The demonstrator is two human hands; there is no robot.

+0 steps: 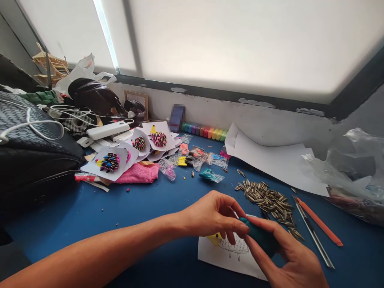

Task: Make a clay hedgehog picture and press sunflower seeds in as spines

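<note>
A dark teal lump of modelling clay (260, 239) is between my two hands, above a white sheet (210, 256). My right hand (289, 256) is closed round the lump, with thumb and index finger along its sides. At its left end the thumb and fingers of my left hand (214, 214) pinch the clay. Beneath them the sheet carries a pencil drawing of an animal with a scaly or spiny body and thin legs, partly covered by my fingers. Yellow clay with a dark eye forms its head (215, 239).
Striped sunflower seeds (267, 200) lie in a pile beyond my right hand. A craft knife (313, 232) and an orange stick (319, 222) are to the right. Clay packets (195, 158), finished seed-covered figures (109, 163) on paper and a black bag (36, 156) stand further left.
</note>
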